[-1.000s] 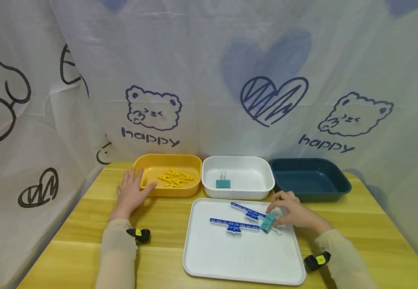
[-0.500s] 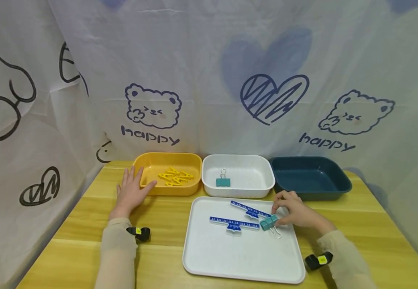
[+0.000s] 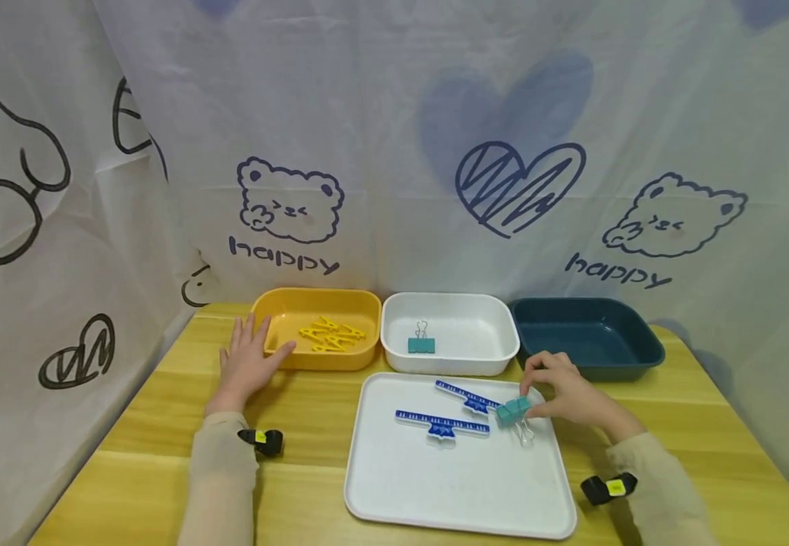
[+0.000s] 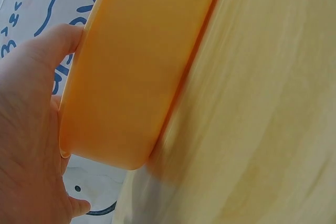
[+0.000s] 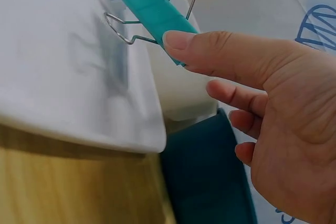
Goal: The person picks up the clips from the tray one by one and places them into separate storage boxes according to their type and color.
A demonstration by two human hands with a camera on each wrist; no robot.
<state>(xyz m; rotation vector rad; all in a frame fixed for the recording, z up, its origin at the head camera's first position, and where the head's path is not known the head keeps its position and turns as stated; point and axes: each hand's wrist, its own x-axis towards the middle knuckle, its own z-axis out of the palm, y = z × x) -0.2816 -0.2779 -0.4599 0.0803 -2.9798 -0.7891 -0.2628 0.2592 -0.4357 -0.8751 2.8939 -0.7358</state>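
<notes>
In the head view my right hand (image 3: 568, 390) pinches a teal binder clip (image 3: 513, 411) over the right part of a white tray (image 3: 462, 485). The right wrist view shows the thumb pressed on the binder clip's (image 5: 157, 17) body, with its wire handles sticking out on both sides. Two blue ruler-shaped clips, one in front (image 3: 443, 425) and one behind (image 3: 469, 396), lie on the tray just left of it. My left hand (image 3: 247, 368) rests with spread fingers on the left corner of a yellow basin (image 3: 329, 362); its thumb lies at the rim.
Several yellow clothespins (image 3: 331, 335) lie in the yellow basin. A white basin (image 3: 449, 365) beside it holds another teal binder clip (image 3: 421, 345). At the right stands a dark teal basin (image 3: 588, 371). A printed curtain (image 3: 394, 227) hangs behind the wooden table (image 3: 305, 470).
My right hand has shifted a little to the right, and the binder clip has turned and moved slightly right with it. The left hand has stayed on the yellow basin.
</notes>
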